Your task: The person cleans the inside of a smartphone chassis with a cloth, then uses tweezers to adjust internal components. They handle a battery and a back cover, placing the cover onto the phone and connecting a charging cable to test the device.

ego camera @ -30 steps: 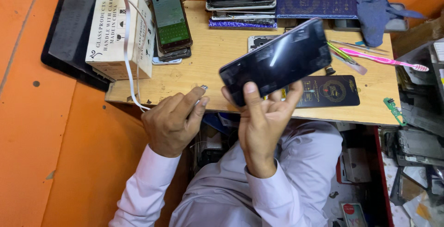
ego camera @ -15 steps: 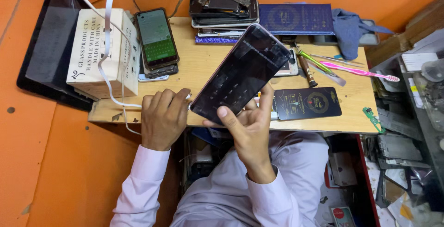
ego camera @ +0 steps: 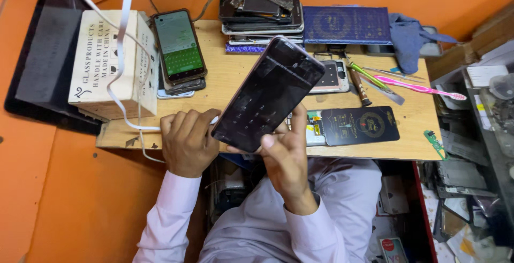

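Phone (ego camera: pixel 267 96), dark-screened and slim, is what we hold tilted above the near edge of the bench (ego camera: pixel 225 89), propped up in our right hand (ego camera: pixel 286 158). We judge it light, stiff and fragile, its glass face slick, so it is best taken by the long edges, not by the face. The right fingers (ego camera: pixel 267 142) are curled about its lower end, thumb along the right edge, closed on it. Our left hand (ego camera: pixel 187 140) rests on the near bench edge, fingers bent loosely and holding nothing that we can see, close to a white cable (ego camera: pixel 120 54).

The bench is bare wood and crowded. A cardboard box (ego camera: pixel 104 59) stands far left, just beside a lit phone (ego camera: pixel 178 46); a stack of phones (ego camera: pixel 261 14) and a blue case (ego camera: pixel 347 24) lie at the far edge. A pink toothbrush (ego camera: pixel 420 87) and a dark card (ego camera: pixel 360 126) lie to the right. Orange walls close in, leaving little room.
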